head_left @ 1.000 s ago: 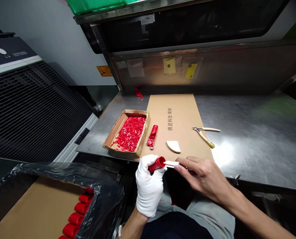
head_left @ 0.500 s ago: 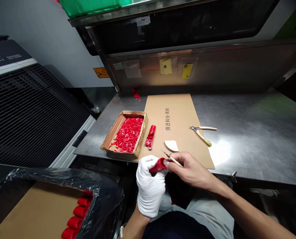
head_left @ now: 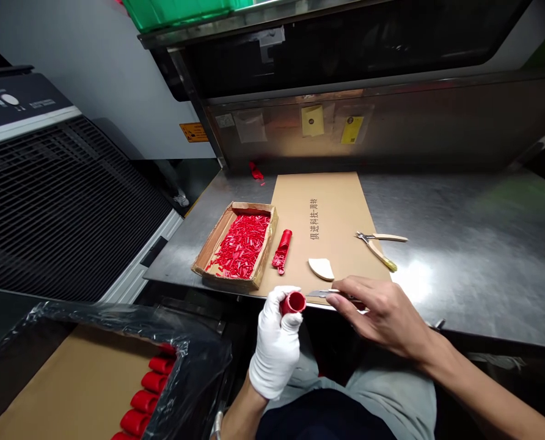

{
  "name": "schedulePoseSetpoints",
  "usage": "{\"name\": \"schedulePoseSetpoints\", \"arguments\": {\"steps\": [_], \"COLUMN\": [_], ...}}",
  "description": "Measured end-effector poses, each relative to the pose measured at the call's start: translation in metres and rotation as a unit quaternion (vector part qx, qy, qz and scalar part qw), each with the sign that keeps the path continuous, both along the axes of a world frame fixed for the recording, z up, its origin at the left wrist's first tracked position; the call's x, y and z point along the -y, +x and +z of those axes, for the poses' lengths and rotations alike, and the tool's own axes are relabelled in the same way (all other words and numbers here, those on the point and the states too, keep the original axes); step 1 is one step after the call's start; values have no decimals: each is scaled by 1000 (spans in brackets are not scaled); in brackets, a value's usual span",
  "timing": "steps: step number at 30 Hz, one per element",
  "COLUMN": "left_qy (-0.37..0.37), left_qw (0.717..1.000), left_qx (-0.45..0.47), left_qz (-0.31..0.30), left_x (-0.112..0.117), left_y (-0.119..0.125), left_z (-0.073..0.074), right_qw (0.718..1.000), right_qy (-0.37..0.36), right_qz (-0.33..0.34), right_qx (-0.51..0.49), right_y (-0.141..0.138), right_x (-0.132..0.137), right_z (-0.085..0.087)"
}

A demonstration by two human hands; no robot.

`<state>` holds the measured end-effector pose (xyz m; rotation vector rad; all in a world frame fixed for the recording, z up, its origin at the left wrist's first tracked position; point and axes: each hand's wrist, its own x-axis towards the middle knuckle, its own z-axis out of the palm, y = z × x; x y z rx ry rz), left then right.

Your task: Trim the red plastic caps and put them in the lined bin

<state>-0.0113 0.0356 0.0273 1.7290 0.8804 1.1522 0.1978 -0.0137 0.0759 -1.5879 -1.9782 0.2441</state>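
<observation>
My left hand [head_left: 276,342], in a white glove, is closed round a red plastic tube [head_left: 293,302] with its open end turned up toward the camera. My bare right hand [head_left: 377,315] pinches a thin knife [head_left: 322,294] whose blade points left at the tube's rim. Both hands hover over the near edge of the steel bench [head_left: 460,256], above my lap.
A brown cardboard sheet [head_left: 321,214] lies on the bench. On or beside it are a shallow carton of red plastic scraps [head_left: 238,245], a loose red part [head_left: 281,250], a white wedge-shaped piece [head_left: 321,268] and side cutters [head_left: 379,243]. A plastic-lined box with red tubes [head_left: 144,391] stands at lower left.
My left hand has tilted the tube so its open end faces up. The knife swung from pointing up and away to lying level beside the rim.
</observation>
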Motion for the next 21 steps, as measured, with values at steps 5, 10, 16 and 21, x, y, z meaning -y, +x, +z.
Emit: {"name": "schedulePoseSetpoints", "arguments": {"steps": [5, 10, 16, 21], "left_qy": [20, 9, -8, -18], "left_qw": [1000, 1000, 998, 996], "left_qx": [-15, -6, 21, 50], "left_qz": [4, 17, 59, 78], "left_x": [1, 1, -3, -5], "left_y": [1, 3, 8, 10], "left_z": [1, -1, -1, -6], "right_qw": [995, 993, 997, 997], "right_qy": [44, 63, 33, 28], "right_qz": [-23, -29, -32, -40], "right_qx": [90, 92, 64, 55], "right_y": [-4, -6, -12, -17], "right_x": [1, 0, 2, 3], "right_z": [1, 1, -3, -5]}}
